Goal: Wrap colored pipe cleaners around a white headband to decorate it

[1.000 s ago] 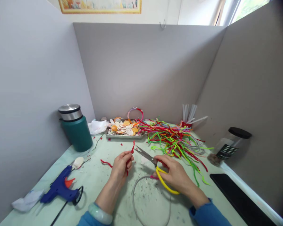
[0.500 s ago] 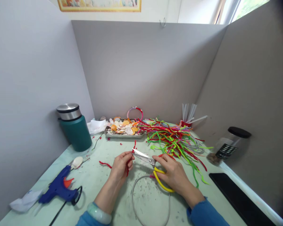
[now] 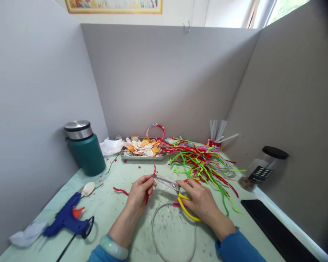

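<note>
Between its thumb and fingers my left hand pinches a red pipe cleaner, whose end sticks up past the fingertips. My right hand grips scissors with yellow and red handles. The blade tips meet the pipe cleaner right at my left fingertips, and the blades look nearly closed. Below the hands a thin grey hoop lies on the table, with a short pink-red wrapped part by the scissor handle. Another red pipe cleaner piece lies left of my left hand.
A blue glue gun and a green bottle stand left. At the back are a metal tray of shells and buttons and a pile of coloured pipe cleaners. Right are a black-lidded jar and a black slab.
The scissor blades have closed further on the red pipe cleaner. Both hands stay in nearly the same place, and the whole view has shifted slightly.
</note>
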Action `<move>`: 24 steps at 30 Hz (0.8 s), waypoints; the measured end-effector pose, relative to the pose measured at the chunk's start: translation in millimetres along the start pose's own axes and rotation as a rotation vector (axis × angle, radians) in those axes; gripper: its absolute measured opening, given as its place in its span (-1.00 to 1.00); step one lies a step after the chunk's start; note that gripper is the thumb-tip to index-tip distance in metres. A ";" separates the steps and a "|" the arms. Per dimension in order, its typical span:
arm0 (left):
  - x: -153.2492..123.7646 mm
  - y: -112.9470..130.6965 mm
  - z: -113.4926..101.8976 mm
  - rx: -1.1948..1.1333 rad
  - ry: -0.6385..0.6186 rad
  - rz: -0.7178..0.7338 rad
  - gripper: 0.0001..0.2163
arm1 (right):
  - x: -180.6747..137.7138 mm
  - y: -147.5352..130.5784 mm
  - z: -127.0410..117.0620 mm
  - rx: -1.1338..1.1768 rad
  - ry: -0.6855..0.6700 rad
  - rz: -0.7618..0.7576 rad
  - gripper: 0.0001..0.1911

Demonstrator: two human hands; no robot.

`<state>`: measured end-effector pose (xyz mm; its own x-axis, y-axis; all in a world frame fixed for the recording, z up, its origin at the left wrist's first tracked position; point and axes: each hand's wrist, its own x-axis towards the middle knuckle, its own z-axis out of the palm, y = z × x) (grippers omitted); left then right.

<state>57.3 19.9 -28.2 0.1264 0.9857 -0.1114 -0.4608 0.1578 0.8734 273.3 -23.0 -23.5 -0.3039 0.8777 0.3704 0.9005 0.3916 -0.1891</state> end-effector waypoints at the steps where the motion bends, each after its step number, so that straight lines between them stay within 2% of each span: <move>1: -0.1 0.0 -0.1 0.006 0.006 0.000 -0.73 | -0.1 -0.1 0.1 -0.001 0.002 -0.001 -0.52; 24: 2.3 -1.6 -0.6 0.030 0.144 0.008 -0.66 | 0.2 -6.3 8.2 0.090 0.013 0.010 -0.54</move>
<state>57.8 21.9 -30.1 -0.0053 0.9856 -0.1688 -0.4348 0.1498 0.8880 265.0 -23.0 -29.6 -0.2902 0.8785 0.3794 0.8717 0.4063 -0.2739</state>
